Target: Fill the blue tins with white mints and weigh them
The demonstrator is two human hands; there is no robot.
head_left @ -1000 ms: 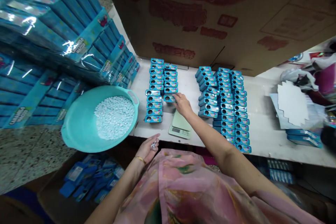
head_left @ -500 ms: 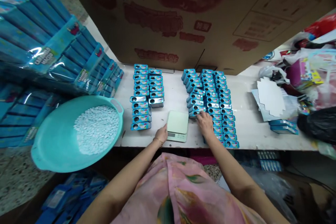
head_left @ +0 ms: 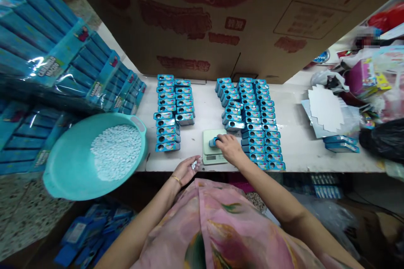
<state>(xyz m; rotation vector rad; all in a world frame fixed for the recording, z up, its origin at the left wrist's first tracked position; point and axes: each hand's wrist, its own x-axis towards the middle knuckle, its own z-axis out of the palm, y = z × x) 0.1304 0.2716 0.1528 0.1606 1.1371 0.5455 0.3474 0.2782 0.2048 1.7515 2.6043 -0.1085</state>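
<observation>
My right hand [head_left: 232, 149] grips a small blue tin [head_left: 212, 142] over the pale green kitchen scale [head_left: 214, 158]; its fingers cover part of the tin. Just left of the scale, my left hand [head_left: 185, 169] is turned palm up with curled fingers, cupping several small white candies [head_left: 194, 164]. Rows of similar blue tins with a dark round opening, the right rows [head_left: 253, 127] and the left rows [head_left: 167, 131], stand on both sides of the scale. A turquoise basin [head_left: 67, 164] with a heap of white candies [head_left: 116, 151] is at the left.
A large cardboard box [head_left: 221, 17] closes off the back of the white table [head_left: 296, 147]. Wrapped packs of blue boxes [head_left: 66, 59] are stacked at the far left. Cut white card [head_left: 325, 111], a black bag [head_left: 383, 138] and other clutter lie on the right.
My right hand has moved left, carrying a tin from the front of the right rows to the scale. My left hand has left the scale's edge and turned up, showing the candies.
</observation>
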